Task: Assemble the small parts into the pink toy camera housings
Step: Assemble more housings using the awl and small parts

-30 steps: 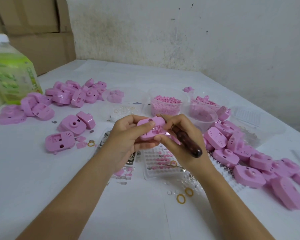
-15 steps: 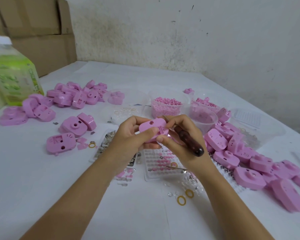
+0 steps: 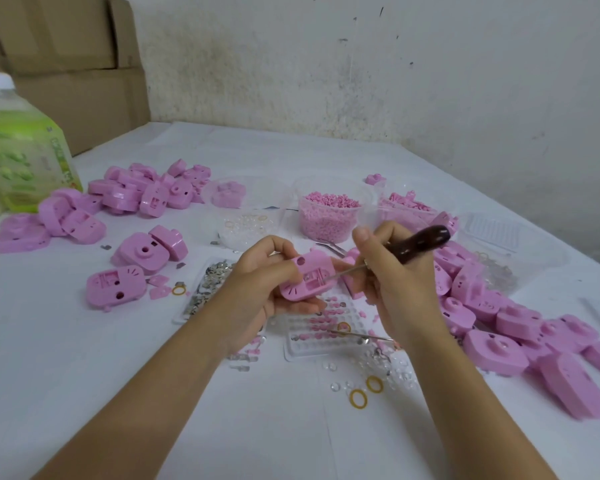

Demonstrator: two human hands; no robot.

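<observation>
Left hand (image 3: 260, 289): fingers curled round one pink housing (image 3: 307, 277), held above the worktop (image 3: 84, 375), open side up. Right hand (image 3: 392, 278): grips a dark-handled awl (image 3: 416, 242), metal tip inside the housing. Loose housings (image 3: 499, 348): heaped right of the hands.

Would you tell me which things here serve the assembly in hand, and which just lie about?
In hand: pink housing, in the left hand; wooden-handled pick, in the right hand; tub of pink pellets.
Lying about: green bottle; cardboard boxes.
</observation>
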